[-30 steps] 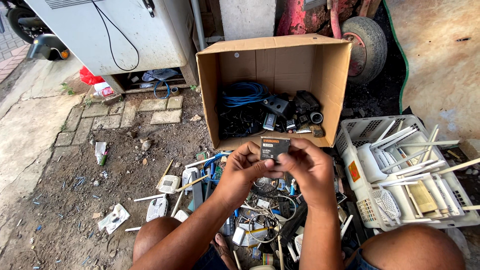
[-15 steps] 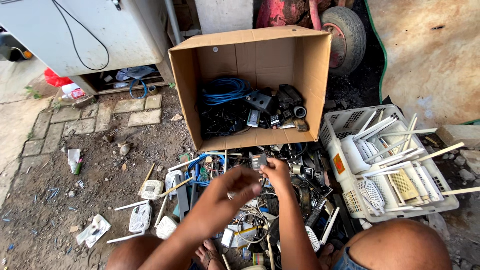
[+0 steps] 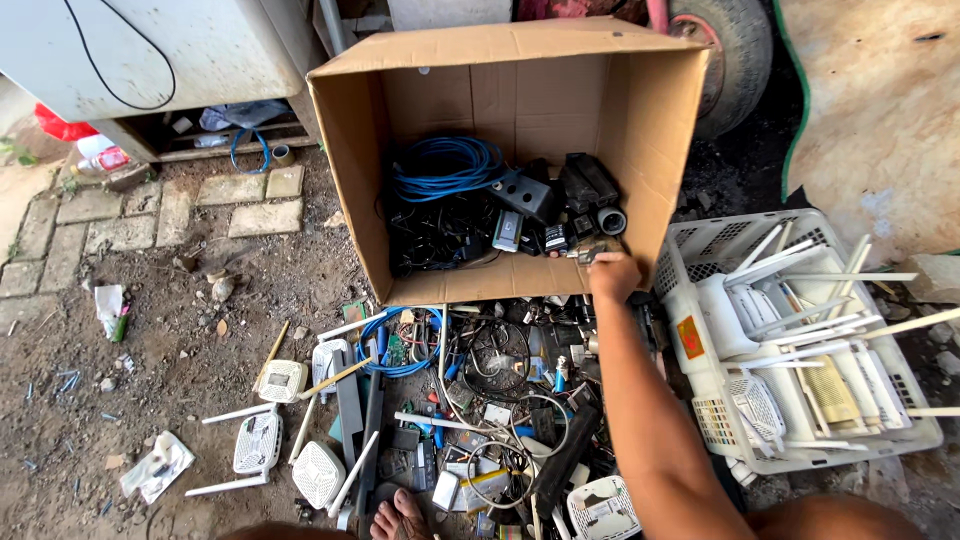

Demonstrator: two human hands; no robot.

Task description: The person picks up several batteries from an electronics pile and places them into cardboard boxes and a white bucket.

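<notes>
Head view, read from left to right: white routers point(image 3: 270, 420) with antennas are seen lying on the dirt floor point(image 3: 120, 400), and beside them a tangled heap of cables and small electronic parts point(image 3: 480, 400) is spread before a bare foot point(image 3: 400, 515). The left hand is not in view. Above the heap, a cardboard box point(image 3: 350, 170), tipped on its side with its opening facing the camera, is already partly filled with a blue cable coil point(image 3: 445, 165) and dark adapters point(image 3: 575, 190). The right hand point(image 3: 612, 275) is stretched to the box's front edge, its fingers closed round a small dark part point(image 3: 590, 255) held just inside the opening. Further right, a white plastic basket point(image 3: 700, 250) is stacked with more white routers. Sorting is judged to be partway done: much is boxed, but a large heap is left on the floor.
</notes>
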